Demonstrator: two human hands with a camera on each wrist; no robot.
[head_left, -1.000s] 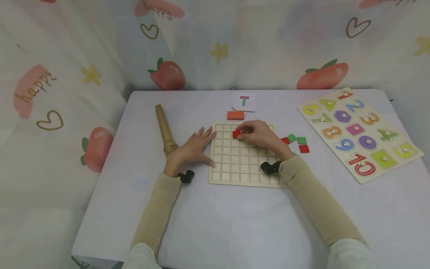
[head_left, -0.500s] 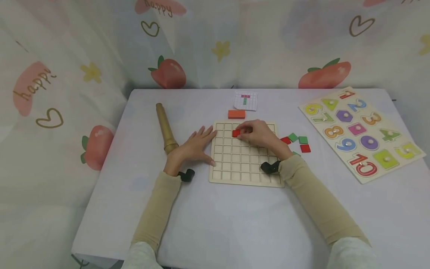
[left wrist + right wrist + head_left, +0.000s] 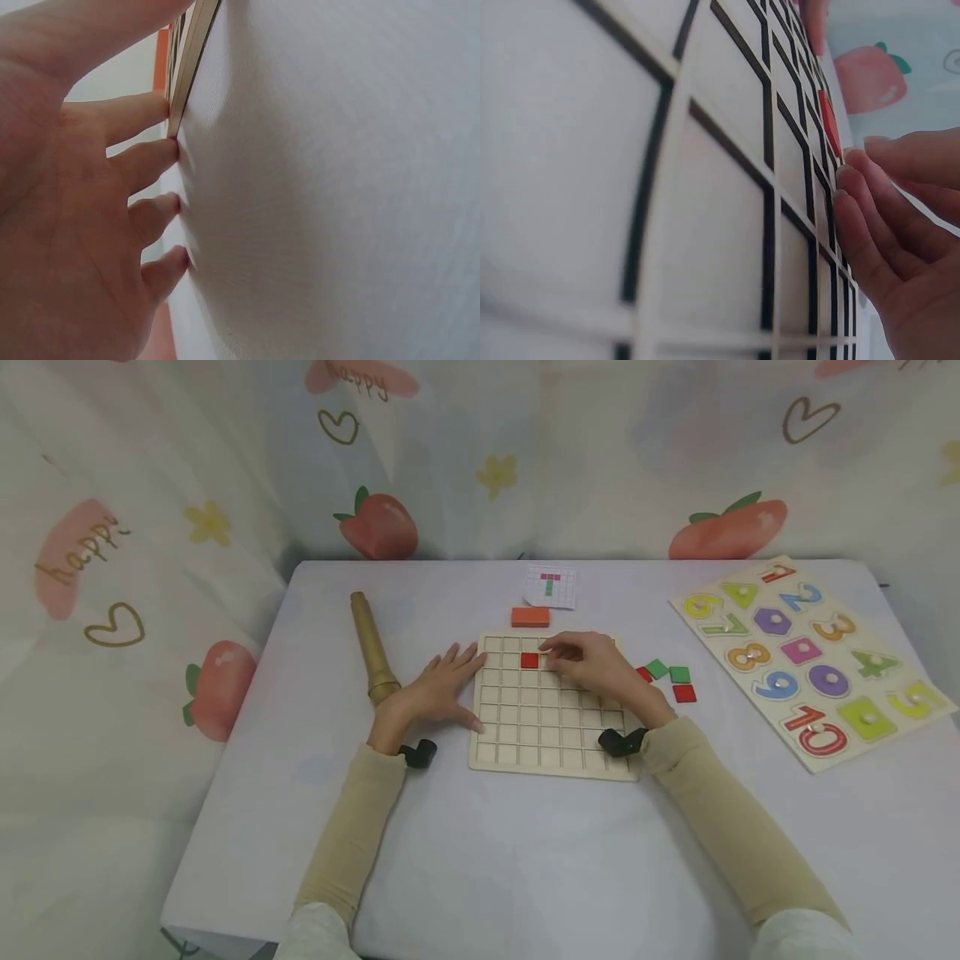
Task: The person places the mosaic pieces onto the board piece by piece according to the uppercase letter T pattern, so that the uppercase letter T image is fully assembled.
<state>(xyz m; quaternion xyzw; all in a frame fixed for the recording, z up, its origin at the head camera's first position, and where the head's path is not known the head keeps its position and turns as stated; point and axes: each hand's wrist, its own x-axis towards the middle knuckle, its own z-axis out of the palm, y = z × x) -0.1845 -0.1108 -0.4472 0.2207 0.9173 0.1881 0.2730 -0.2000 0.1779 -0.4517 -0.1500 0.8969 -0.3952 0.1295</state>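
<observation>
A pale wooden grid board (image 3: 525, 727) lies flat on the white table. One red square tile (image 3: 529, 660) sits in a cell of its second row, and the right wrist view also catches this red tile (image 3: 829, 124) edge-on. My right hand (image 3: 596, 664) hovers at the board just right of the tile, fingers bent a little and apart from it, nothing held. My left hand (image 3: 435, 693) is spread at the board's left edge; in the left wrist view this left hand (image 3: 75, 210) has its index fingertip against the board's side and other fingertips on the cloth.
Loose green tiles (image 3: 680, 675) and red tiles (image 3: 684, 693) lie right of the board. Behind it are an orange block (image 3: 530, 617) and a card (image 3: 550, 587) with a T pattern. A number puzzle (image 3: 793, 652) lies right, a brown tube (image 3: 367, 643) left.
My right hand has let go of the red tile and moved slightly right, leaving it in the board's cell. My left hand has stayed in place.
</observation>
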